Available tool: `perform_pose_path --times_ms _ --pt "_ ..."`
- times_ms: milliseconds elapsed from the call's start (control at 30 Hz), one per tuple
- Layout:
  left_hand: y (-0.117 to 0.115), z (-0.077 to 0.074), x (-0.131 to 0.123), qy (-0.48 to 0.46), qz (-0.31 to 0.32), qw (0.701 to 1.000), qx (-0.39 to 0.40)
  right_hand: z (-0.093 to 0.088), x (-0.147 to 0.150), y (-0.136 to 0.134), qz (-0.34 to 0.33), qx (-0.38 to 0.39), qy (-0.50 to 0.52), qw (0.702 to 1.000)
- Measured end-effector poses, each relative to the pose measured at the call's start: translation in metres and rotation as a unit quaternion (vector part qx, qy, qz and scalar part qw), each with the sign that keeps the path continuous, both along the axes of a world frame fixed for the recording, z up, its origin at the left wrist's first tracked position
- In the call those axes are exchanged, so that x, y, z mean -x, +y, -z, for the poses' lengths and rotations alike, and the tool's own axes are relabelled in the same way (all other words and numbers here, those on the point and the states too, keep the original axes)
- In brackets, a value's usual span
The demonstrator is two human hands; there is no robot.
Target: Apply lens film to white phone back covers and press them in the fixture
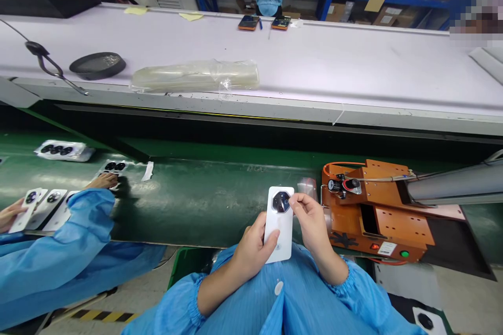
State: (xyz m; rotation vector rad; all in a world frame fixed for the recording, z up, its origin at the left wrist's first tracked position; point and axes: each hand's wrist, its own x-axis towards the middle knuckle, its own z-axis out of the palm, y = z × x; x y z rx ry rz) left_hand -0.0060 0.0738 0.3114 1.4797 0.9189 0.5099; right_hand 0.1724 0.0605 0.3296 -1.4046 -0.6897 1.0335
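A white smartphone or phone back panel [278,235] with a dark octagonal camera window [281,202] stands nearly upright before my blue smock. My left hand [255,246] grips its lower left part, thumb across the face. At the upper right edge, beside the camera window, the thumb and forefinger of my right hand [310,220] are pinched together. Whether they hold a thin film or just the panel's edge is too small to tell. Behind my right hand lies a small clear plastic piece [307,187] on the green bench [204,199].
An orange machine [377,214] with a gauge and green button stands at right. At left, a co-worker's hands [104,180] handle similar white panels [53,204]. A raised white shelf [314,73] carries a plastic-wrapped bundle [196,76]. Below right lies another white panel [430,320].
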Motion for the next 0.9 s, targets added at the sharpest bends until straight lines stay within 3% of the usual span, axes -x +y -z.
perform_pose_path --times_ms 500,900 --pt "-0.0022 0.0009 0.0008 -0.034 -0.021 0.998 0.045 0.0029 0.0048 -0.0086 -0.002 -0.060 0.015 0.998" --pt "0.0000 0.0009 0.0005 -0.035 -0.038 0.998 0.047 -0.0028 0.0098 -0.0066 -0.025 -0.018 0.106 0.994"
